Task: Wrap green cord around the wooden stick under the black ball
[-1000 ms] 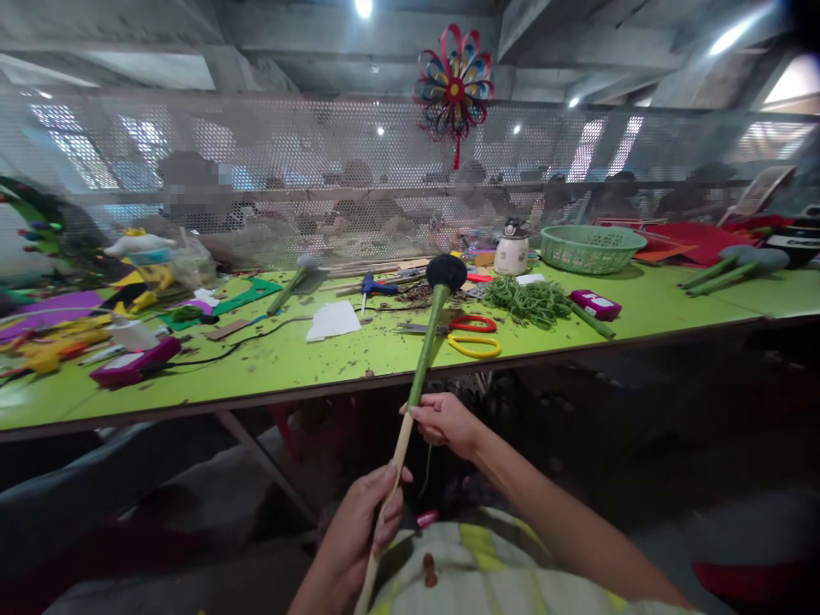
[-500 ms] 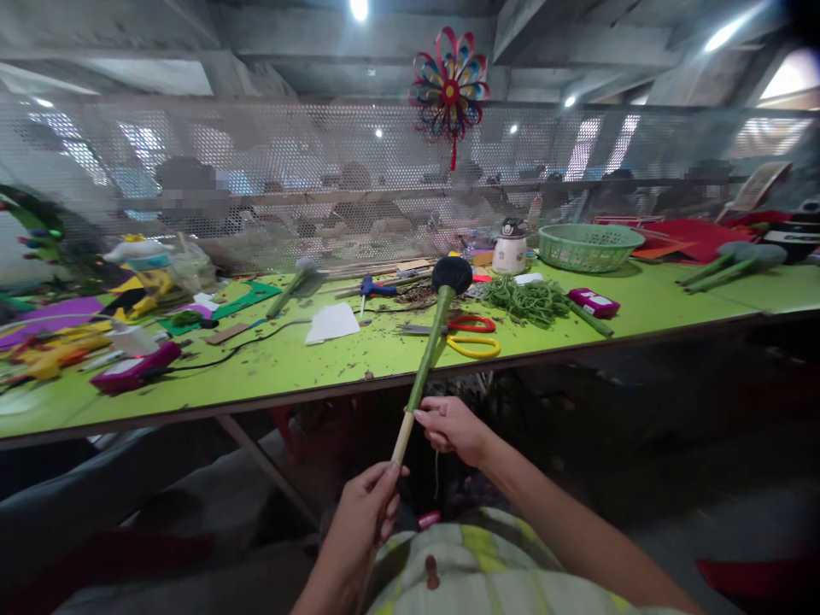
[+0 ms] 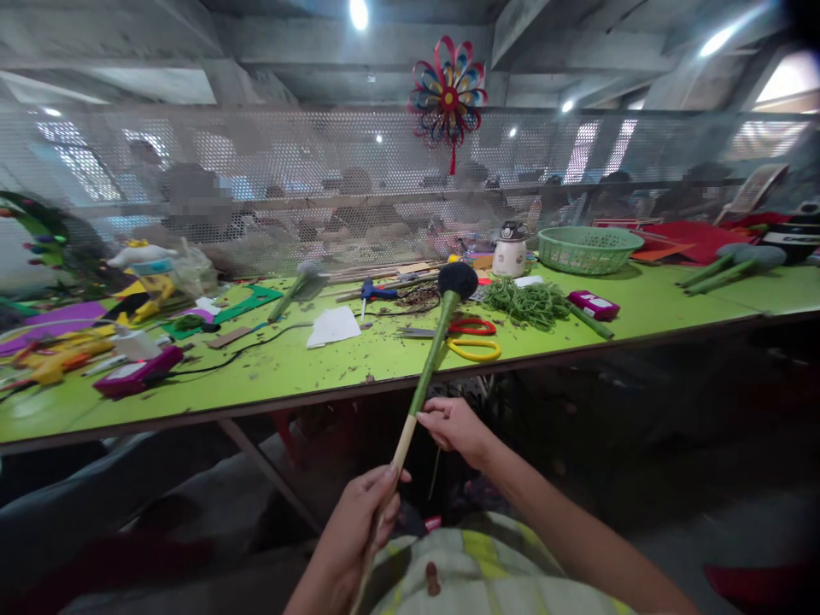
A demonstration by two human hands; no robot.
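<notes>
A wooden stick slants up from my lap, its upper part wrapped in green strip and topped by a dark, round, fuzzy head. My left hand is closed round the bare lower part. At the lower end of the green wrapping, my right hand pinches a thin green strand, whose tail hangs below the fingers. Behind the wrapped stick, scissors with one red and one yellow handle lie on the green table.
A tangle of green strands lies right of the scissors, near a magenta box. Farther back stand a white bottle and a green basket. A blue glue gun and white paper are left of the stick. Perforated mesh rises behind the table.
The stick's dark head has swung slightly right and down. My right hand has shifted a little, still at the wrapping's lower end, and the hanging strand has swayed.
</notes>
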